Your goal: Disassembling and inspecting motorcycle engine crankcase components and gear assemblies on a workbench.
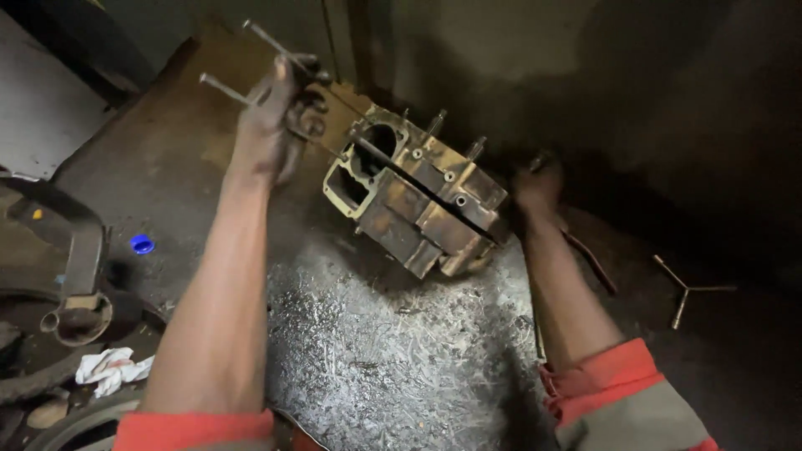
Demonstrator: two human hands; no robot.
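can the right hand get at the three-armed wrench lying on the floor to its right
Probably yes. The right hand rests at the engine case's far end, and the floor between it and the three-armed wrench shows only a thin dark bar.

Engine crankcase (418,196): grimy, brownish-gold metal block, two halves joined along a dark seam, lying tilted just above the middle of the frame on a floor strewn with bright metal filings. Open rectangular and round cavities at its left end, small bolt holes along the upper face, short studs standing up at the top edge.

T-shaped wrench (251,63): thin grey steel rods, gripped in the upper left of the frame, two arms sticking out up and left, the long shaft running down right into the crankcase's open end. Both coated in dark grease.
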